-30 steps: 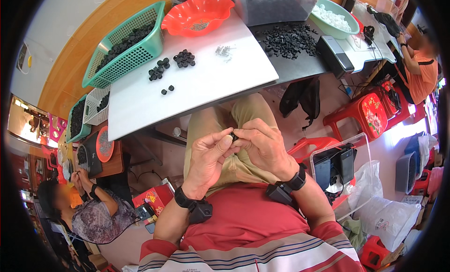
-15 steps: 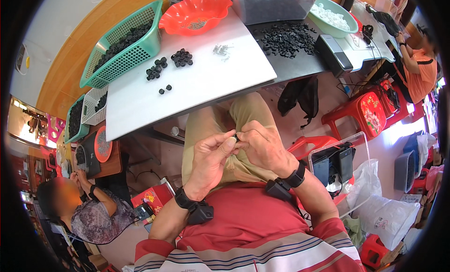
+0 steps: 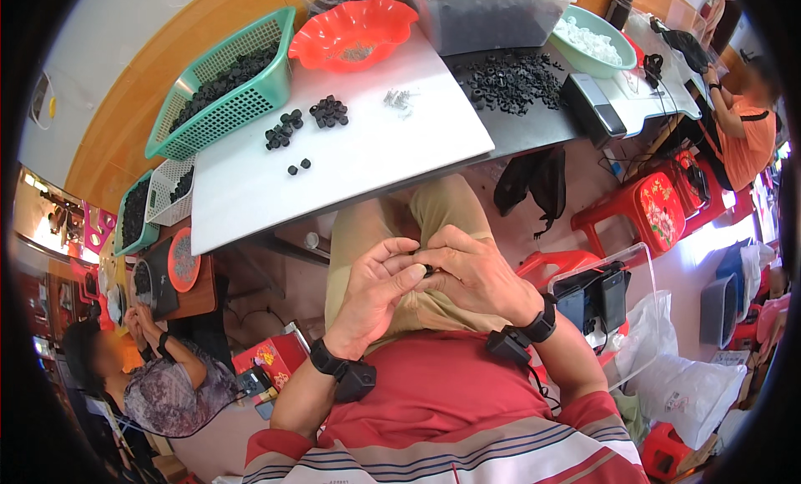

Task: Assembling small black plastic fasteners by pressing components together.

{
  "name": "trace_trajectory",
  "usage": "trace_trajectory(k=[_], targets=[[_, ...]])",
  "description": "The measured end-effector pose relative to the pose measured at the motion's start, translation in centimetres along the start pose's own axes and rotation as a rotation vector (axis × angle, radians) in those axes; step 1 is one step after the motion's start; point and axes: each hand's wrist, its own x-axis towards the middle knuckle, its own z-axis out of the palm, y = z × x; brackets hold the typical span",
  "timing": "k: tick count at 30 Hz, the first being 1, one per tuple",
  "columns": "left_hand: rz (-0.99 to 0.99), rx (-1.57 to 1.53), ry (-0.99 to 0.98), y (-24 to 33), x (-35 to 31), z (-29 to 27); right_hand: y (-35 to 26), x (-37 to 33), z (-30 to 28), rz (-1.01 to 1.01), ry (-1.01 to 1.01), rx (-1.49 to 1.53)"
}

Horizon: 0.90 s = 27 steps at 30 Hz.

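Bright glare whitens the floor [image 3: 707, 240] at right; outer edges bend.

No text can be read: the mark [image 3: 679, 397] near the middle of the white sack [image 3: 705, 392] and the tiny lettering [image 3: 340, 481] on the shirt [image 3: 425, 375] are too small.

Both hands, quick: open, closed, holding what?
Left hand: closed, pinching a small black part, mostly hidden.
Right hand: closed, fingertips on that same part.
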Motion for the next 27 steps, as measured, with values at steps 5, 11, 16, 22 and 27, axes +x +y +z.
trace_trajectory(k=[5, 11, 16, 22, 27], targets=[[-0.067, 0.012, -0.05, 0.4, -0.1, 0.1, 0.7, -0.4, 0.3, -0.032, 0.028, 0.041], [-0.079, 0.019, -0.038, 0.9, -0.1, -0.2, -0.3, 0.5, 0.4, 0.025, 0.071, 0.098], [-0.1, 0.022, -0.042, 0.9, -0.2, -0.4, 0.1, 0.3, 0.2, 0.015, 0.006, 0.093], [-0.109, 0.006, -0.026, 0.7, -0.3, -0.7, -0.2, 0.6, 0.2, 0.016, -0.025, 0.099], [-0.048, -0.043, -0.01, 0.9, -0.8, -1.7, -1.4, 1.7, -1.0, 0.086, -0.099, 0.154]])
